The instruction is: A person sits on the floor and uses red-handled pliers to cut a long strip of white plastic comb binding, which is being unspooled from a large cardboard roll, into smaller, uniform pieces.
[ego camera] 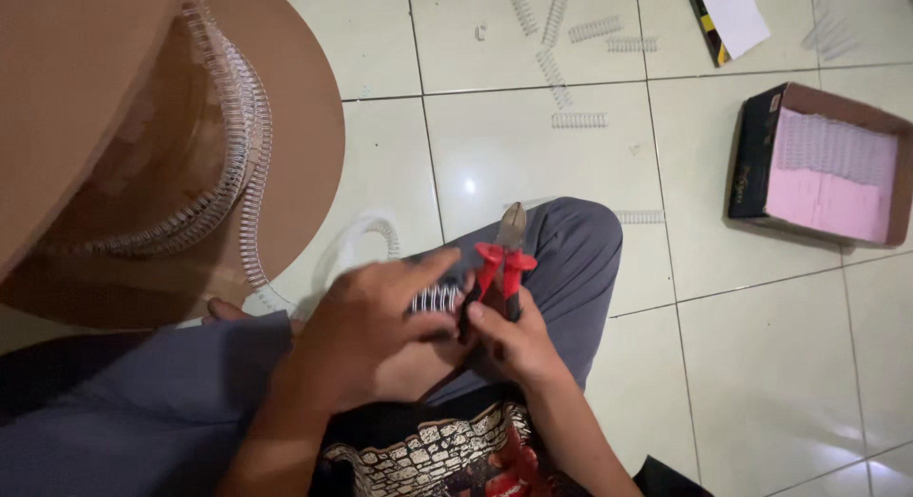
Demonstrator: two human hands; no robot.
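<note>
My left hand closes around a short piece of wire binding coil at the centre of the frame, over my knee. My right hand grips the red-handled cutting pliers just beside it, tip pointing up. A long coil strip curves over the brown cardboard at upper left. More cut coil pieces lie on the tiled floor at the top, and an open box sits at right.

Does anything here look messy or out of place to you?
Yes: short cut pieces of wire binding coil lie scattered at odd angles over the tiled floor, loose rather than gathered in the open box. The left hand holds another coil piece; the right hand grips red-handled pliers.
</note>
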